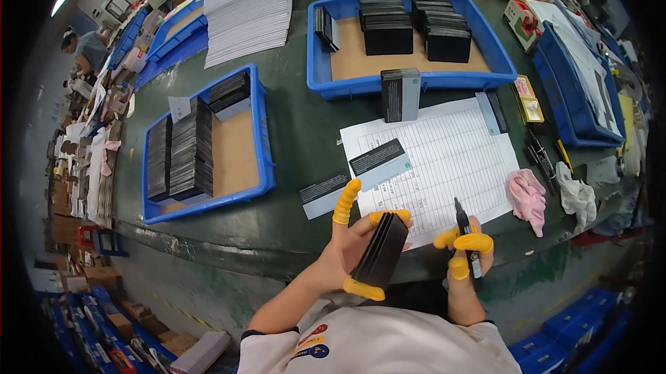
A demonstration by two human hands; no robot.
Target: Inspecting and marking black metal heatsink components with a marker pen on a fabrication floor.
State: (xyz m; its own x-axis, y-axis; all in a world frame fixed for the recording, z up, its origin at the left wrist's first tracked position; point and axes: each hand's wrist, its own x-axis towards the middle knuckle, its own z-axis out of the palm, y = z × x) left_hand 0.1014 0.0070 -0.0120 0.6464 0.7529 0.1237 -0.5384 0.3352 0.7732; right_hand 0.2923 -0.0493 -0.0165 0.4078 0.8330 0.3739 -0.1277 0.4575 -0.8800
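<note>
My left hand (338, 248), with yellow cots on several fingers, grips a small stack of flat black cards or thin cases (380, 252) near the table's front edge. Its index finger is stretched upward, off the stack. To the right, my right hand (482, 243), also in yellow finger cots, is closed round a black marker pen (463, 218) whose tip points up and away. Just beyond them lies a printed table sheet (444, 166) with a black-and-grey card (380, 164) on it. A similar card (325, 193) rests left of the sheet.
A blue tray (269, 166) with rows of black pieces stands at left; another blue tray (499, 72) is at the back. At right are a pink cloth (526, 200), a white glove (577, 195), pens and a blue bin (565, 107). A paper stack (246, 17) stands far left.
</note>
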